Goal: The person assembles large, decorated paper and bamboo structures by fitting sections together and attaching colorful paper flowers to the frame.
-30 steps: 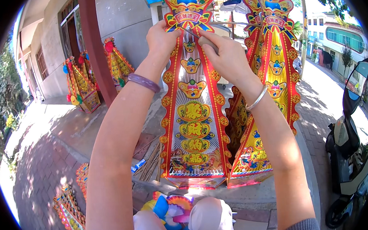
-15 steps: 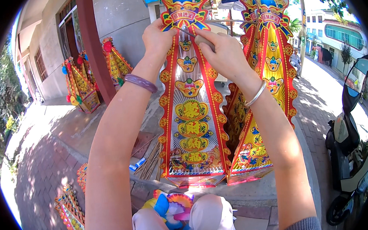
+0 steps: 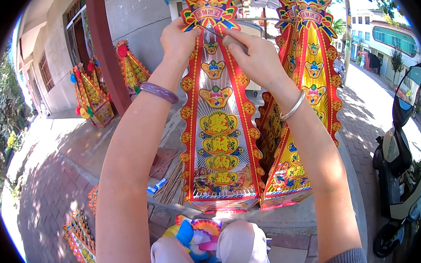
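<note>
A tall tapering paper tower (image 3: 220,152), silver-faced with scalloped red and gold edges, stands upright in front of me. My left hand (image 3: 180,41) pinches its left edge just below the flared, ornamented top. In my right hand (image 3: 256,56) is an awl-like tool (image 3: 234,43) with a thick greyish handle and a thin dark shaft. The shaft slants up and left across the tower's upper front, close to my left fingers. Whether its tip pierces the paper, I cannot tell. A matching gold-faced tower (image 3: 314,69) stands just to the right, partly behind my right forearm.
Thin sticks (image 3: 171,184) and a small blue-and-white packet (image 3: 160,183) lie left of the tower's base. Colourful paper pieces (image 3: 197,236) lie between my knees. Smaller decorated towers (image 3: 93,102) stand beyond a red post (image 3: 107,56). A scooter (image 3: 400,168) is parked at right.
Both hands have shifted slightly up and left, and the tool's shaft slants more steeply. The grips look the same, and the towers stay in place.
</note>
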{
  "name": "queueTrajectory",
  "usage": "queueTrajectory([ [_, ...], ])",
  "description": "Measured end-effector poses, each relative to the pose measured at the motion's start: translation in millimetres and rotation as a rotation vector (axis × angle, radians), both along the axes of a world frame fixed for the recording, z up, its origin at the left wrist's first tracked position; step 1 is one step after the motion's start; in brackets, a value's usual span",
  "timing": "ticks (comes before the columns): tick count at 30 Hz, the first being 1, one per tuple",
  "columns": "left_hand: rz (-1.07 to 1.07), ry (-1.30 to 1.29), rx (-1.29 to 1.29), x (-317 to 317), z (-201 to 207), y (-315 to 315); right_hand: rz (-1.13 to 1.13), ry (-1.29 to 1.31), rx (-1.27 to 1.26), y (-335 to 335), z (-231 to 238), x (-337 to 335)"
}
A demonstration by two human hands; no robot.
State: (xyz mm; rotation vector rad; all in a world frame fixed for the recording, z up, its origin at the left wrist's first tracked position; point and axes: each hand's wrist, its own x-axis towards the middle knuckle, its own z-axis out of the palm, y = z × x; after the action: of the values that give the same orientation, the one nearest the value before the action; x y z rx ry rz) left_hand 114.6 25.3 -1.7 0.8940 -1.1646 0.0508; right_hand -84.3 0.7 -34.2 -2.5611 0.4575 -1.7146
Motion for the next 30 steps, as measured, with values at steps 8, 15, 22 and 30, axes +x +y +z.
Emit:
queueTrajectory([
  [8, 0.08, -0.074, -0.013, 7, 0, -3, 0.035, -0.03, -0.028, -4, 0, 4],
  [15, 0.302, -0.21, -0.016, -2, -2, 0, 0.013, -0.029, -0.103, 7, 15, -1],
  [22, 0.456, -0.257, 0.008, -10, 0, 7, -0.339, 0.086, -0.435, 10, 15, 2],
  [30, 0.411, -0.224, 0.014, -17, 1, 5, -0.133, 0.008, -0.385, -21, 20, 0],
])
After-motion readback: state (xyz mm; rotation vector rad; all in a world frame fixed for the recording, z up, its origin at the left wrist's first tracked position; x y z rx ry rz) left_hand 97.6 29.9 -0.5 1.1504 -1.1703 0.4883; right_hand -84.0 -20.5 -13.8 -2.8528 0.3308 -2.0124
